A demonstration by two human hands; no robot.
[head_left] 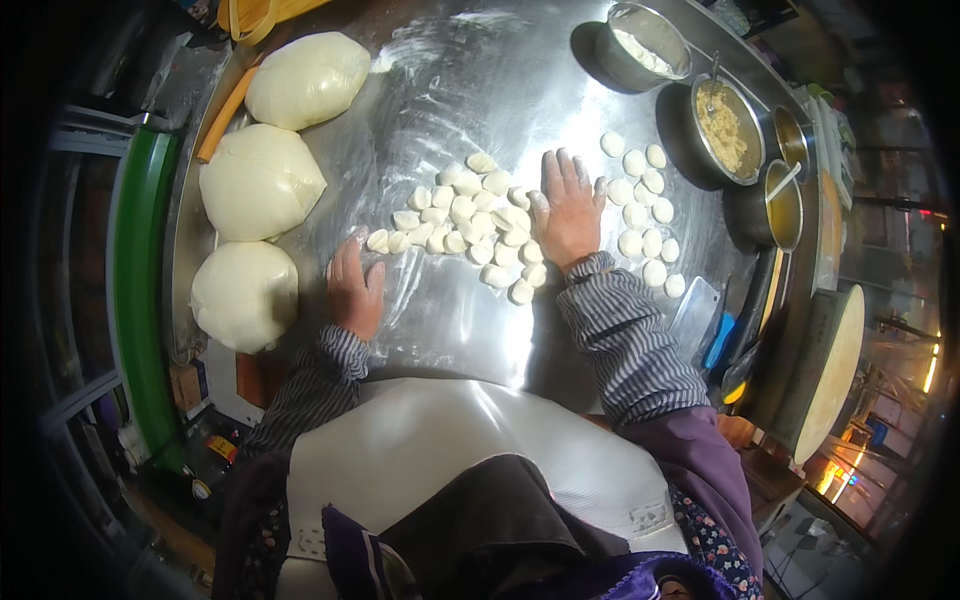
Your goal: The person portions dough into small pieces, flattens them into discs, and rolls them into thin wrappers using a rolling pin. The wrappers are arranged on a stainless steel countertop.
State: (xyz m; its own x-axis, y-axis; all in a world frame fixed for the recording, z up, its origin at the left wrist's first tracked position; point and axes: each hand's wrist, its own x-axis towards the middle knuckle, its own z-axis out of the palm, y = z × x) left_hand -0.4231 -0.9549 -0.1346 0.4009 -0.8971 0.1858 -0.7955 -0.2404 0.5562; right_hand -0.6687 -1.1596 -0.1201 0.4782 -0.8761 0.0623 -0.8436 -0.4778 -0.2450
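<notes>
A loose heap of small cut dough pieces (462,209), pale and floury, lies in the middle of the steel worktop (440,330). At its left end is my left hand (355,293), fingers stretched with the thumb apart, holding nothing. My right hand (571,215) rests palm down at the heap's right edge, floury fingers pointing away and thumb spread towards the pieces. Whether anything lies under that palm is hidden. Just right of it, flattened round dough pieces (634,215) are laid in rough columns.
Three large smooth dough masses (262,182) line the left side, beside a wooden rolling pin (228,112). At the far right stand a flour bowl (646,50), a bowl of crumbly yellowish filling (727,128) and a yellow-liquid pot (784,205). A scraper (696,318) lies nearer me.
</notes>
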